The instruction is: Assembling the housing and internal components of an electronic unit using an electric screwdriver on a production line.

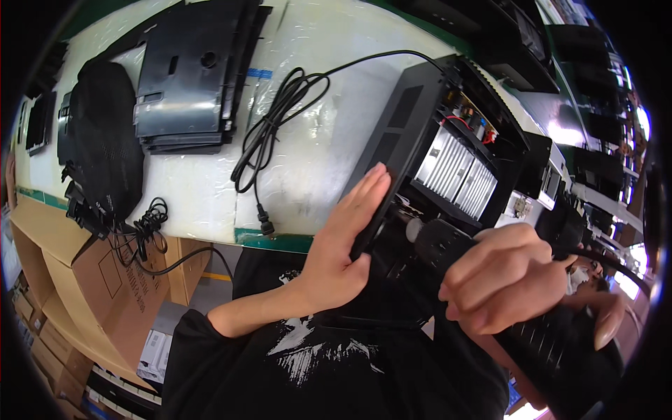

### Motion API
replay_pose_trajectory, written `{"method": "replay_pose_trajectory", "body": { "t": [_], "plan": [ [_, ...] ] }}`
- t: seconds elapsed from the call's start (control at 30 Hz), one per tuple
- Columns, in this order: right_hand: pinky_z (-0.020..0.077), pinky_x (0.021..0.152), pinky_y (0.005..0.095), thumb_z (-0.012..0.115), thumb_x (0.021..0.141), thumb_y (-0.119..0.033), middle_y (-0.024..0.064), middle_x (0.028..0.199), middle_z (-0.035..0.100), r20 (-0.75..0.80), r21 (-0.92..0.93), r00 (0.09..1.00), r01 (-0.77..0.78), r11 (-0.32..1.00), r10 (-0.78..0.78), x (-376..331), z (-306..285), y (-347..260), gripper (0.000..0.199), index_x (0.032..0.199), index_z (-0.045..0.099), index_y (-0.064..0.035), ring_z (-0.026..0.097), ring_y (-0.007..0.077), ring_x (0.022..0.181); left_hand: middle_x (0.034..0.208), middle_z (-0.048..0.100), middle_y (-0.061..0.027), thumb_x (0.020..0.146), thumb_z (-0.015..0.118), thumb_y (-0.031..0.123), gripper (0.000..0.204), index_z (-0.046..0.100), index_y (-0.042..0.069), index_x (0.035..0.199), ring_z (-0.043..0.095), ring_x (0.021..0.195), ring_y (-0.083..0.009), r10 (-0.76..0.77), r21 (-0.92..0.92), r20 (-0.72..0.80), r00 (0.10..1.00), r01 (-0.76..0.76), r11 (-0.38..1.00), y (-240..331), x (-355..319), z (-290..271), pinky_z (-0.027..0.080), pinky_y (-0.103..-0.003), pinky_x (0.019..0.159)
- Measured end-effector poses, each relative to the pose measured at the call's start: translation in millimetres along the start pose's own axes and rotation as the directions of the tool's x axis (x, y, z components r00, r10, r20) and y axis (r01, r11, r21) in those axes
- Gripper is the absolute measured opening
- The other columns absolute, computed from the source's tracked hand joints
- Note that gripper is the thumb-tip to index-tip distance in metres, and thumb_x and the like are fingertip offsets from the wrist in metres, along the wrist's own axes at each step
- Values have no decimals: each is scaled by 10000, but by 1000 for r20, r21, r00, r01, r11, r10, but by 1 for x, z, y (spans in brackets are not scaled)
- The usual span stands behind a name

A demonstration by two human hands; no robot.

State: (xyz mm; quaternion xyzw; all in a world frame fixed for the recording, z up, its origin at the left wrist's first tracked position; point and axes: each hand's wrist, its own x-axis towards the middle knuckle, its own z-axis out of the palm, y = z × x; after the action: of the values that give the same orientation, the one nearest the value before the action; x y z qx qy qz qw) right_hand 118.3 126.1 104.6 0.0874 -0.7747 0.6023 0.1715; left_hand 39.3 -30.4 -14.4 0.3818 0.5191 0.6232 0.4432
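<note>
An open black electronic housing (pixel 402 126) stands tilted at the table's front edge. Inside it a ribbed silver metal block (pixel 458 171) shows, with red wires and small circuit parts above. My left hand (pixel 336 255) rests flat against the side of the housing, fingers stretched out and together. Wrapped round a black power driver (pixel 441 245) is my right hand (pixel 507 280), in a fist. The driver's collar points toward the housing's lower edge; its tip is hard to make out. A coiled black power cord (pixel 269 126) runs to the housing's far end.
Stacked black plastic panels (pixel 182 91) and a black mesh bag (pixel 105 140) lie on the pale table (pixel 189 196) to the left. A tangled cord (pixel 150 224) hangs over the edge above an open cardboard box (pixel 105 280). More black housings (pixel 490 42) stand at the far right.
</note>
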Motion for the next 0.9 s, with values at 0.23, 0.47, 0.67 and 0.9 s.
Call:
{"method": "replay_pose_trajectory", "body": {
  "t": [0.23,0.47,0.67,0.9],
  "plan": [
    [521,485,292,595,818,-57,167,812,605,206,187,977,19,982,-58,-1,-11,12,112,880,575,34,618,298,628,1435,295,-198,554,395,-127,827,313,-29,1371,275,1337,-342,29,121,-42,999,-24,992,-1,-2,-1,240,-393,1088],
    [476,402,226,665,748,7,134,704,627,31,155,989,141,978,-147,2,10,24,74,779,600,20,618,253,566,1429,299,-204,540,428,-149,839,313,-42,1364,289,1325,-355,56,95,-78,995,-48,994,-4,-2,-1,263,-401,1077],
    [446,435,244,619,789,-291,88,701,590,121,170,987,83,982,-105,-1,9,23,393,1069,414,-106,572,198,491,1455,264,-190,529,408,-178,875,290,-30,1384,232,1364,-315,43,53,-73,996,-39,998,-3,-5,-5,206,-367,1100],
    [534,478,372,263,925,-406,215,810,614,135,349,991,-33,937,-15,9,-1,10,550,873,573,46,585,348,546,1407,351,-173,542,394,-178,785,416,-5,1307,295,1338,-306,80,-25,-112,991,-83,996,-1,-4,2,231,-364,1090]
  ]
}}
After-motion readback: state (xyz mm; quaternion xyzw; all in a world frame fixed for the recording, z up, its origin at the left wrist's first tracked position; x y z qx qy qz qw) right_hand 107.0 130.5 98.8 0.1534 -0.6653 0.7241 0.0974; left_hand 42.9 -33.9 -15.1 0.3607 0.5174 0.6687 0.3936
